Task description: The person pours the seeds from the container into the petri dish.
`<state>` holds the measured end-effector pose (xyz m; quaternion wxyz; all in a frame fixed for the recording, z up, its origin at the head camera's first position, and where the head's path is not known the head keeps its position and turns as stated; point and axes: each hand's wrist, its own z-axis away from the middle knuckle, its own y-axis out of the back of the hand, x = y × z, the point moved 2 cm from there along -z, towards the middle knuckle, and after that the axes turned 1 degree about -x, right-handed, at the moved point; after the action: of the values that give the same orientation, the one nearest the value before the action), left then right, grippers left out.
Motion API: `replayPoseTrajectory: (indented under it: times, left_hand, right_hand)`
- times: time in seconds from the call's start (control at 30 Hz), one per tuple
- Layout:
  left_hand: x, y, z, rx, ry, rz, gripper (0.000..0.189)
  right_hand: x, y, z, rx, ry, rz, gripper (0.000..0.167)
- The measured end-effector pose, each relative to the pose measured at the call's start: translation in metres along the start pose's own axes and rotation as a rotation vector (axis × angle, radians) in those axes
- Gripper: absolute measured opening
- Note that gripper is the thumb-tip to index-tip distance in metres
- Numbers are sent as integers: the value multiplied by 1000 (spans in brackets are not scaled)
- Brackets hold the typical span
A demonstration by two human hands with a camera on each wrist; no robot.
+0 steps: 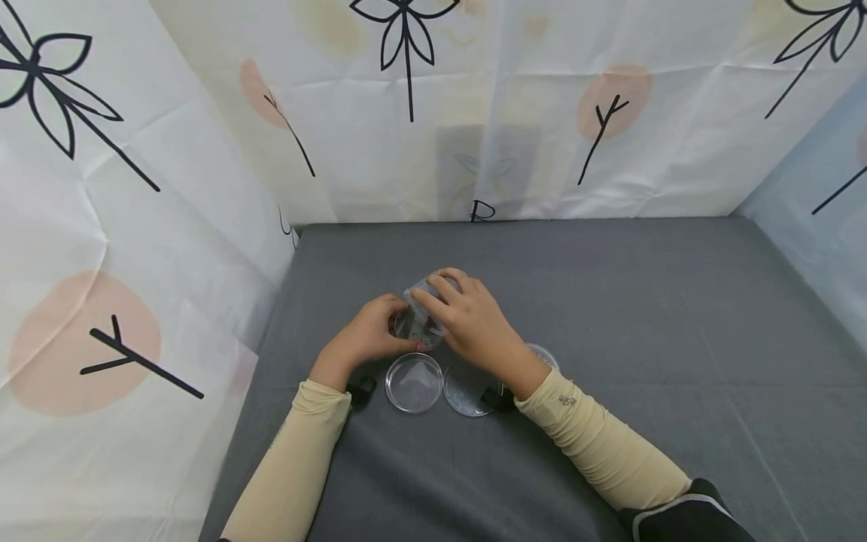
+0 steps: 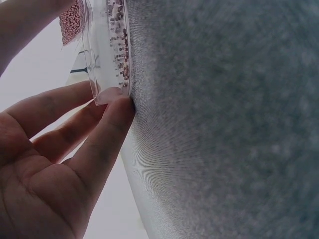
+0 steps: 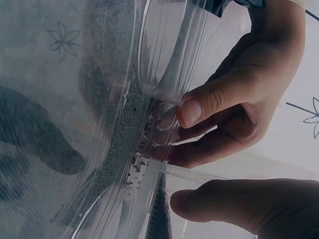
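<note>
My left hand (image 1: pixel 369 331) grips a clear round dish (image 2: pixel 101 55) by its edge, thumb on one side and fingers on the other. Small dark reddish grains (image 2: pixel 121 57) lie scattered inside it, low over the grey cloth. Above the dish, my right hand (image 1: pixel 470 320) holds a clear plastic packet (image 1: pixel 421 295) from over the top. Reddish grains (image 2: pixel 71 24) are massed in the packet's corner in the left wrist view. From the right wrist, the left thumb (image 3: pixel 192 110) shows at the dish's rim, and the right thumb (image 3: pixel 209 201) is near the packet.
Two clear round dishes, one on the left (image 1: pixel 414 384) and one on the right (image 1: pixel 467 391), stand side by side before my hands. Another clear dish (image 1: pixel 545 355) is partly hidden by my right forearm. Patterned white curtains (image 1: pixel 379 173) border the grey table (image 1: pixel 643 316).
</note>
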<state>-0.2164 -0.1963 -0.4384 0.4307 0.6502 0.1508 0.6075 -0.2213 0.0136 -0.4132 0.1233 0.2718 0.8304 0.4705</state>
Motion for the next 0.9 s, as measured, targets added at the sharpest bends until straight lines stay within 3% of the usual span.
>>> replayPoseTrajectory:
  times: [0.9]
  left_hand:
    - [1, 0, 2, 6, -22, 10, 58]
  right_hand:
    - [-1, -1, -1, 10, 25, 19, 63]
